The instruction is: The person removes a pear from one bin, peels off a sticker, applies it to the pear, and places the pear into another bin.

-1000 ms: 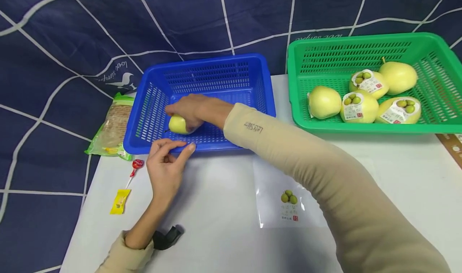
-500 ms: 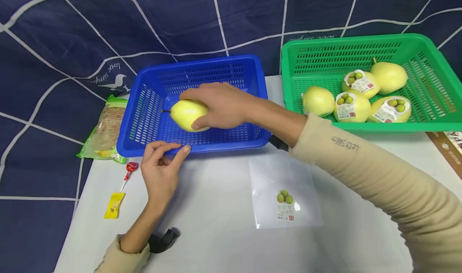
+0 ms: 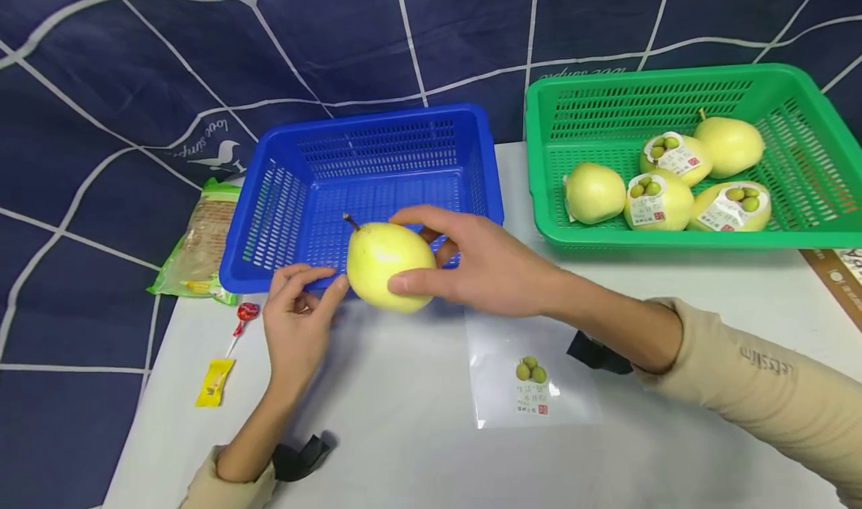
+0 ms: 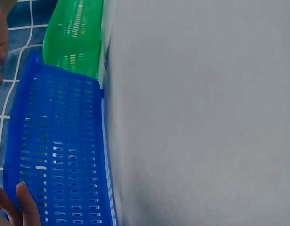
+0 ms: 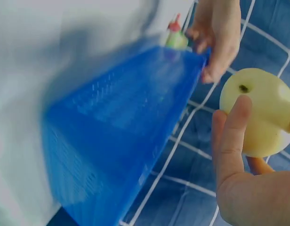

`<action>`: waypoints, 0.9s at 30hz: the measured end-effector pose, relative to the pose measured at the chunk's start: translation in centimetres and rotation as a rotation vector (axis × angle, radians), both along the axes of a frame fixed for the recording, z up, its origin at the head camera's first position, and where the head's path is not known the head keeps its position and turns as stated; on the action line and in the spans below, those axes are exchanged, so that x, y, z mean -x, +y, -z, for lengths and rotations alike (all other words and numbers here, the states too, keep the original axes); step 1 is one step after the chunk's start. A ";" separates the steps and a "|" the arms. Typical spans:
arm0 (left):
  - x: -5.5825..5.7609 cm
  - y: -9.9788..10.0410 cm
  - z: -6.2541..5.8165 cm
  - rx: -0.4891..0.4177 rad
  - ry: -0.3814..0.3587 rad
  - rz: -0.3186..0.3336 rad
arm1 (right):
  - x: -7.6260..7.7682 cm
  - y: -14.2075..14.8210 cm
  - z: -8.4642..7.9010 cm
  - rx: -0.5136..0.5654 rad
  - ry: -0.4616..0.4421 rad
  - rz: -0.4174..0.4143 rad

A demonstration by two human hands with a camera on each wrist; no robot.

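Observation:
A yellow pear [image 3: 380, 258] with a dark stem is held between the thumb and fingers of my right hand [image 3: 481, 262]. It hangs over the front rim of the blue basket [image 3: 444, 269], and no other fruit shows inside. In the right wrist view the pear [image 5: 258, 110] has its bottom end toward the camera. My left hand [image 3: 296, 322] pinches the basket's front rim near the left corner. The left wrist view shows its fingertips [image 4: 27, 202] against the basket's slotted side wall [image 4: 65, 146].
To the right, a green basket [image 3: 545, 228] holds several pears, most with labels. A clear printed bag [image 3: 498, 404] lies on the white table [image 3: 404, 449]. A bread package [image 3: 205, 236], red lollipop [image 3: 247, 312] and yellow wrapped candy [image 3: 215, 382] lie at the left.
My right hand has lifted the pear out of the blue basket and brought it toward me, over the front rim. The left hand has stayed at the rim.

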State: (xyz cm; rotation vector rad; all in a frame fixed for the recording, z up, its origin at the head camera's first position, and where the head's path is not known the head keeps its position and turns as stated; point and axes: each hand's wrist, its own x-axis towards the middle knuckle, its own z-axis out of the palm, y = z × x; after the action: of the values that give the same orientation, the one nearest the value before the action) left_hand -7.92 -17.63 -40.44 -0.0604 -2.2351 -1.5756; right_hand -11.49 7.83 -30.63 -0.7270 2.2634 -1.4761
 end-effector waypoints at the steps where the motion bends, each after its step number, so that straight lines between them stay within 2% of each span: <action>1: -0.3 0.0 -0.1 -0.033 0.009 0.028 | -0.6 0.1 0.2 -0.009 -0.010 0.002; 3: -0.9 0.2 -0.3 -0.112 0.032 0.117 | -1.6 0.3 0.6 -0.019 -0.030 0.000; 6: -2.1 0.8 -0.4 -0.204 0.049 0.308 | -2.8 0.5 1.3 -0.009 -0.070 0.001; 8: -2.8 1.3 -0.5 -0.230 0.028 0.435 | -3.5 0.6 1.8 0.016 -0.095 0.001; 10: -3.5 1.8 -0.5 -0.235 -0.006 0.533 | -4.1 0.8 2.2 0.063 -0.132 0.001; 12: -4.0 2.3 -0.4 -0.225 -0.036 0.598 | -4.6 1.0 2.6 0.115 -0.174 -0.004; 16: -4.7 3.4 -0.6 -0.256 -0.097 0.658 | -5.5 1.4 3.3 0.193 -0.259 -0.012; 20: -5.3 4.2 -0.7 -0.316 -0.156 0.657 | -6.0 2.4 4.0 0.179 -0.299 -0.023; 24: -6.0 4.6 0.1 -0.390 -0.214 0.669 | -6.6 3.8 4.7 0.150 -0.284 -0.025; 27: -6.5 5.1 0.6 -0.507 -0.273 0.710 | -7.0 5.2 5.5 0.129 -0.210 0.018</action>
State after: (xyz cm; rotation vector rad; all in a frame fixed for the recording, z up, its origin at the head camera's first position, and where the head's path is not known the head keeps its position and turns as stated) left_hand -1.47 -12.56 -41.01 -0.5766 -2.0300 -2.6237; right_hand -4.47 13.04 -36.14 -0.5588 2.0391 -1.6365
